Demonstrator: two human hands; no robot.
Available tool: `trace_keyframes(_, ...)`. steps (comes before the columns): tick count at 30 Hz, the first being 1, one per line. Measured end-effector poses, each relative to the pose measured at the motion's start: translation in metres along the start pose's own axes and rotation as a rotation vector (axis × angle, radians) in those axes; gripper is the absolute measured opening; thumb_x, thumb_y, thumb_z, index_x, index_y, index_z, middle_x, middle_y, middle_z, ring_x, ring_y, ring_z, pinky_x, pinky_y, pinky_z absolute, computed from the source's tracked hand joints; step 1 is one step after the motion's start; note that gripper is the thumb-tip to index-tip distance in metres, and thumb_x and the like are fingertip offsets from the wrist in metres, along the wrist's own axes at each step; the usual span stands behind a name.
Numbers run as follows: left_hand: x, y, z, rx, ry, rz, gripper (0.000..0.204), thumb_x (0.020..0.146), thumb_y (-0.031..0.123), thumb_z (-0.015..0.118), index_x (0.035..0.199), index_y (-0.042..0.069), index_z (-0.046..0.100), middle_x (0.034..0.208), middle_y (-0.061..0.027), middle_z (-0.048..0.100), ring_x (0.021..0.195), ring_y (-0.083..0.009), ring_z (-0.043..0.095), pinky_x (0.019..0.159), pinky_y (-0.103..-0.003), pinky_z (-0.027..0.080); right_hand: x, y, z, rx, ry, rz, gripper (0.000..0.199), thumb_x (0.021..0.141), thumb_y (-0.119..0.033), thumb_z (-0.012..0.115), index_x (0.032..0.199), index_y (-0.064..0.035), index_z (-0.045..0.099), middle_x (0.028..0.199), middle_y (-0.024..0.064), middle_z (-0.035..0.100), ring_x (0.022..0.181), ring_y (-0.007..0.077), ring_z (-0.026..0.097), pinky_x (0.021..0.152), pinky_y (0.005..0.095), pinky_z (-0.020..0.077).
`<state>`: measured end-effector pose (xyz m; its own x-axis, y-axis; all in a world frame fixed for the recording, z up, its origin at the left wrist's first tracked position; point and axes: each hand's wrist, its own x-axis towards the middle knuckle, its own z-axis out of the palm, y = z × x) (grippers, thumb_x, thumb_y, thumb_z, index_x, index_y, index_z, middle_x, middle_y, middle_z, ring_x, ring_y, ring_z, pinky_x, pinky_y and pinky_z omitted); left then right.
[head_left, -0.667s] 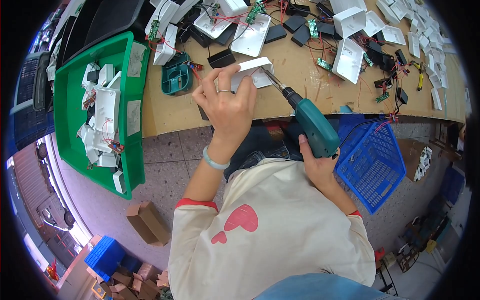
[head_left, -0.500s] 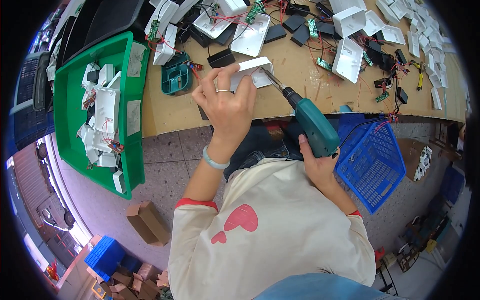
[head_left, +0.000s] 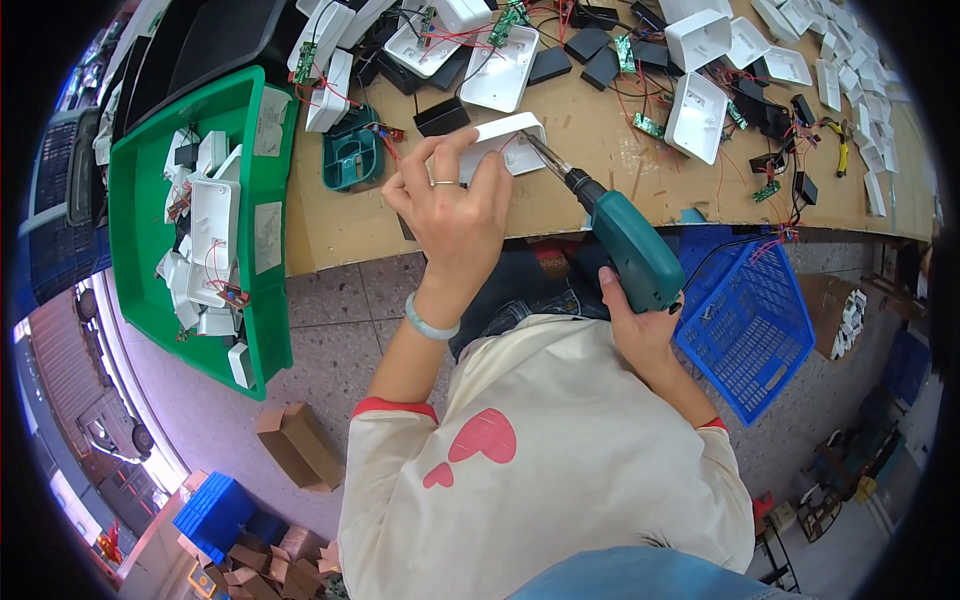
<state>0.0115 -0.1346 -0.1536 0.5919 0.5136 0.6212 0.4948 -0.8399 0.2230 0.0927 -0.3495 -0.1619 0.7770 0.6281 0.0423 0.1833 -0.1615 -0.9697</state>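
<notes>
My left hand (head_left: 450, 205) steadies a white plastic housing (head_left: 523, 157) on the table, with its fingers bent over the near left side. A red wire runs inside the housing, partly hidden by those fingers. In my right hand (head_left: 640, 325) is a teal electric screwdriver (head_left: 632, 245), gripped around its rear end. Its slim metal tip points up and to the left, reaching into the housing. What the tip touches is too small to make out. Beside my left hand stands a teal compartment tray (head_left: 352, 178), and a black box (head_left: 442, 118) lies just behind.
A green bin (head_left: 130, 240) at left holds white housings with boards and wires. White housings (head_left: 697, 120), black boxes (head_left: 600, 68) and green circuit boards (head_left: 649, 126) crowd the table's back. Yellow-handled pliers (head_left: 841, 155) lie at right. A blue basket (head_left: 750, 340) stands below the table edge.
The screwdriver's body and my right hand have shifted very slightly to the right. My left hand and the housing look the same.
</notes>
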Motion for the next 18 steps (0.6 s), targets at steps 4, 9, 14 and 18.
trace_keyframes(4,0.0003,0.0003,-0.0001,0.002,-0.002,0.004,0.008,0.077,0.015,0.078,0.079,0.011,0.071,0.118,-0.0003,0.066,0.111,-0.0254,0.056,0.090,-0.043,0.033,0.0001,0.0014,-0.0009,-0.016,-0.001,0.001,0.020,0.085,0.004,0.075,0.103,0.0042,0.066,0.095,0.0121,0.063,0.082,0.0214,0.062,0.074,0.0305,0.0497)
trace_keyframes(9,0.0000,0.0000,0.0007,0.013,0.001,0.006,0.008,0.076,0.015,0.078,0.079,0.011,0.071,0.118,-0.0003,0.066,0.111,-0.0254,0.056,0.090,-0.043,0.033,0.0018,0.0077,-0.0024,-0.128,-0.015,-0.108,0.017,0.090,-0.001,0.076,0.104,0.0045,0.068,0.078,0.0024,0.067,0.064,0.0076,0.060,0.058,0.0227,0.0484)
trace_keyframes(14,-0.0004,-0.0002,0.0015,0.007,0.004,0.008,0.008,0.076,0.015,0.078,0.079,0.011,0.071,0.119,-0.0003,0.066,0.111,-0.0254,0.056,0.090,-0.043,0.033,-0.0001,0.0001,0.0010,-0.023,-0.004,0.016,0.018,0.086,0.004,0.074,0.102,0.0033,0.066,0.094,0.0126,0.063,0.081,0.0236,0.061,0.073,0.0321,0.0499)
trace_keyframes(18,-0.0007,-0.0007,0.0016,0.015,0.004,0.008,0.008,0.076,0.015,0.078,0.079,0.011,0.071,0.119,-0.0001,0.066,0.111,-0.0254,0.056,0.090,-0.043,0.033,0.0009,-0.0011,-0.0004,-0.079,-0.022,-0.009,0.018,0.085,0.004,0.074,0.101,0.0031,0.066,0.092,0.0125,0.063,0.080,0.0240,0.061,0.072,0.0327,0.0497)
